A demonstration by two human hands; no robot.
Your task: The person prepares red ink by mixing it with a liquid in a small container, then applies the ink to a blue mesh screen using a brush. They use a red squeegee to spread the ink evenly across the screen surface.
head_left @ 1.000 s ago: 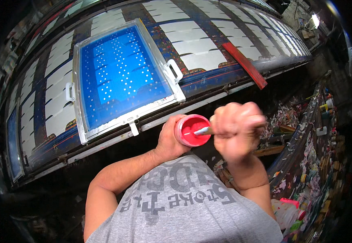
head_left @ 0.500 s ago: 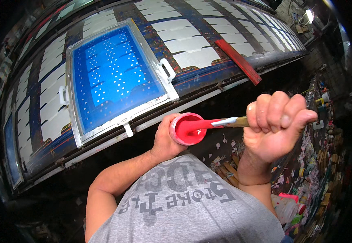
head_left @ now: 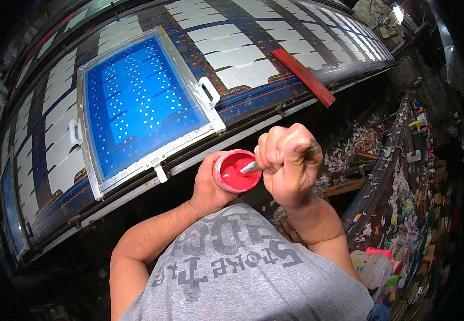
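Note:
My left hand (head_left: 210, 184) is wrapped round a round tub of red paint (head_left: 238, 179), held tilted in front of my chest. Just to its right, my right hand (head_left: 292, 163) is closed in a fist around a stirring stick (head_left: 250, 167). The stick's whitish part shows between the fist and the tub, and its lower end is sunk in the thick red paint. Beyond the tub lies a screen printing frame (head_left: 217, 127) with a blue mesh (head_left: 144, 101) dotted with white spots, and white handles on its sides. Neither hand touches the frame.
The frame rests on a long dark table (head_left: 256, 101) with rows of white fabric pieces (head_left: 237, 56). A red squeegee-like bar (head_left: 304, 77) juts over the table's near edge. To the right stand a paint-splattered bench (head_left: 381, 176) and a stained clear plastic container (head_left: 373, 267).
My right hand has moved left and closer to the tub, and the stick has gone deeper into the paint. The red-coated length that showed above the rim is now down inside.

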